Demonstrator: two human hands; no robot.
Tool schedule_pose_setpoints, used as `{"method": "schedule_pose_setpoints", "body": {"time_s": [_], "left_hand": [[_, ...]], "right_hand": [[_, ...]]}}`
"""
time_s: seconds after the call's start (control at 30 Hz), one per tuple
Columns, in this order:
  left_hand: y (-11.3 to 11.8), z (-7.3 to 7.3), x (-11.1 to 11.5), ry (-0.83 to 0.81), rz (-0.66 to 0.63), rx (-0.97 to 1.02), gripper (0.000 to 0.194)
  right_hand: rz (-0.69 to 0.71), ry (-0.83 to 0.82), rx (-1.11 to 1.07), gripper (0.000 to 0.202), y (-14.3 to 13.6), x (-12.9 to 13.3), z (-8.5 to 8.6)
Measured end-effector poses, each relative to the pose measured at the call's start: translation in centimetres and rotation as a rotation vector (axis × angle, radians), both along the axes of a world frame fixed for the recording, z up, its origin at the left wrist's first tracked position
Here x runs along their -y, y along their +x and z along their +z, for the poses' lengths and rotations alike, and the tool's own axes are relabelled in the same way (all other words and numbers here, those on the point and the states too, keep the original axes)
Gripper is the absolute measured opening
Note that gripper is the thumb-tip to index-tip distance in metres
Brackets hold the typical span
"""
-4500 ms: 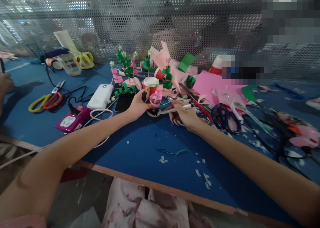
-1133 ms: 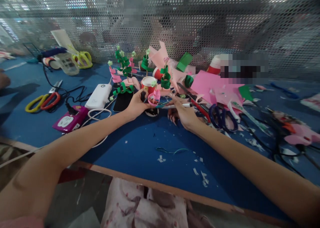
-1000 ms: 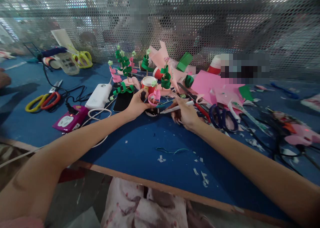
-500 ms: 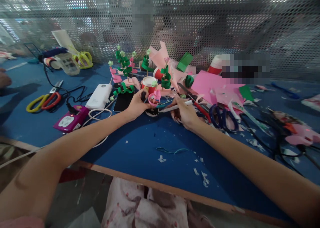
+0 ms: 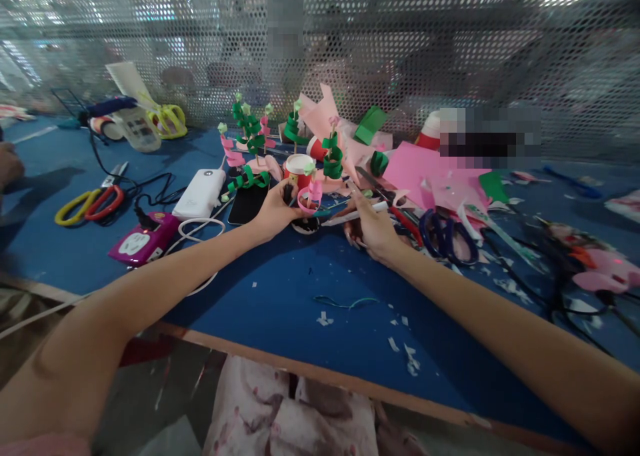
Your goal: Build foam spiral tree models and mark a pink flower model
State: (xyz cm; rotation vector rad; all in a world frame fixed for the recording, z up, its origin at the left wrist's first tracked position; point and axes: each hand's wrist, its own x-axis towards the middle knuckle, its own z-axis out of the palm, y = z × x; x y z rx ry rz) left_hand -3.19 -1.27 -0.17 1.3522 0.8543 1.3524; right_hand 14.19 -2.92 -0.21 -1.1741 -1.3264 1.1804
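My left hand (image 5: 277, 213) is closed around a small round piece (image 5: 306, 225) with a dark, white-specked face, partly hidden by the fingers. A pink paper curl (image 5: 314, 196) topped with a pale green star rises beside those fingers. Between the fingers of my right hand (image 5: 371, 226) is a slim white pen (image 5: 355, 214), its tip pointing left close to the round piece. Just behind stands a red and white paper cup (image 5: 299, 165). Green paper spirals on sticks (image 5: 333, 157) stand around it.
Left lie a black phone (image 5: 249, 204), a white power bank (image 5: 200, 193), a purple power socket (image 5: 144, 239) and red-yellow scissors (image 5: 93, 206). Right are blue-handled scissors (image 5: 447, 236) and pink paper sheets (image 5: 413, 169). Paper scraps dot the blue table (image 5: 280, 296). Perforated metal (image 5: 215, 56) rises behind.
Both hands keep almost the same pose and grip. The view has shifted very slightly. At the far left edge, another person's hand has moved a little.
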Motion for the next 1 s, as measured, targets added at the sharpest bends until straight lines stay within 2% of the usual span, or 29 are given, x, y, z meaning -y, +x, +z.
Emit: {"method": "schedule_pose_setpoints", "body": {"time_s": [0.8,1.0], "left_hand": [[0.10,0.50,0.29,-0.032,0.026,0.022,0.053],[0.19,0.33,0.11,-0.009,0.038,0.009,0.054]], "right_hand": [[-0.023,-0.045,-0.058,0.056,-0.04,-0.09,-0.14],[-0.005,0.000,-0.045,0.056,0.04,-0.21,-0.33]]}}
